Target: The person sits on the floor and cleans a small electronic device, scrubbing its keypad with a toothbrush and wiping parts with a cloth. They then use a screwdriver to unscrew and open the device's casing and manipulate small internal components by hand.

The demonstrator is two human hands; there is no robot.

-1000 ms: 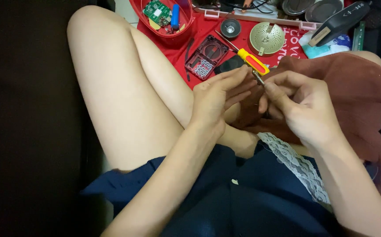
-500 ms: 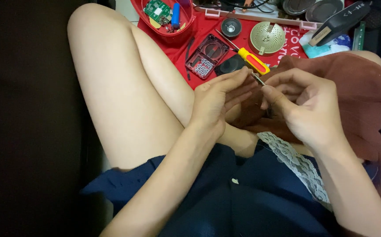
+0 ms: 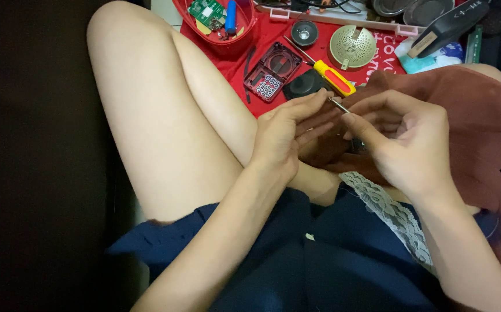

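2 hands around thin screwdriver

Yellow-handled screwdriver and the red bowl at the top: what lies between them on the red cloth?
In the head view, between the yellow-handled screwdriver and the red bowl lies an open red case with a small grid of keys; a small dark round cup sits just above that stretch.

You have one screwdriver, one red bowl, one green circuit board, one round perforated cover and one red keypad shell.
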